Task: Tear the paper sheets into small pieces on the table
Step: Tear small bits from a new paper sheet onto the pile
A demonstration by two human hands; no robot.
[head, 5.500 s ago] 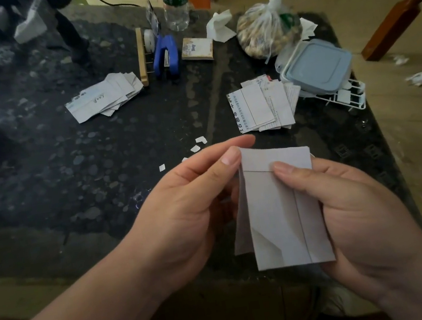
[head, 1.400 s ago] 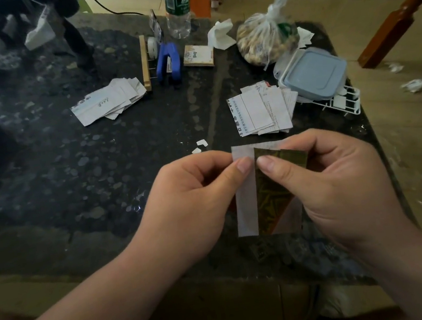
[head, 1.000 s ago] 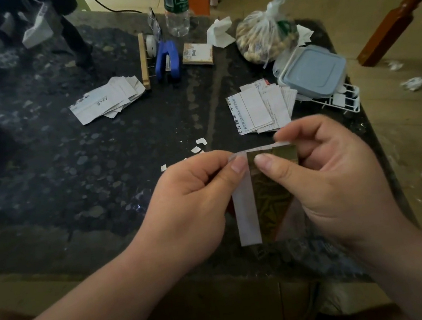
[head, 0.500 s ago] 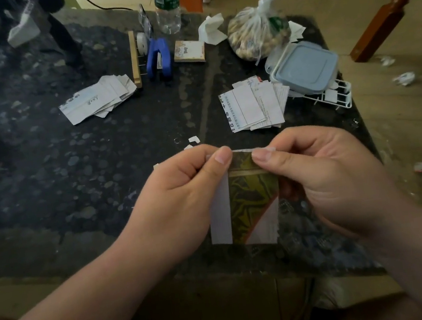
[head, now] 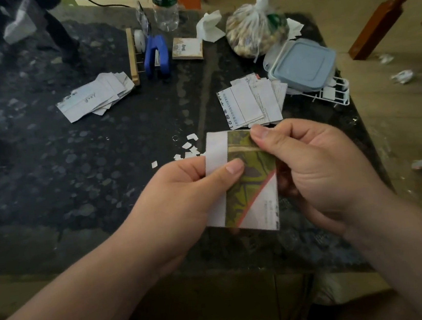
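A person seated at a dark speckled table [head: 76, 161] grips a folded paper sheet [head: 245, 182] between two bare hands at the centre of the frame, poised to rip it. The left hand [head: 182, 198] is closed on the sheet's white left strip, thumb pressed across the face about a third of the way down; the right hand [head: 321, 166] is closed on the top edge, thumb and forefinger pinching the green-printed panel. The sheet hangs upright between them, above the table's near edge, its long axis running from the top of the frame towards the bottom, so any tear begun at the top would travel straight down between the two thumbs. The right hand sits higher and nearer the starting edge; the left holds lower and looks set to anchor. No clear rip is visible yet. A few small white scraps [head: 189, 149] lie on the table just above the left hand. Two stacks of larger pieces wait further up: one [head: 250, 101] right of centre beside a blue-lidded container [head: 302, 66], another [head: 96, 95] at upper left near a blue stapler [head: 155, 54]
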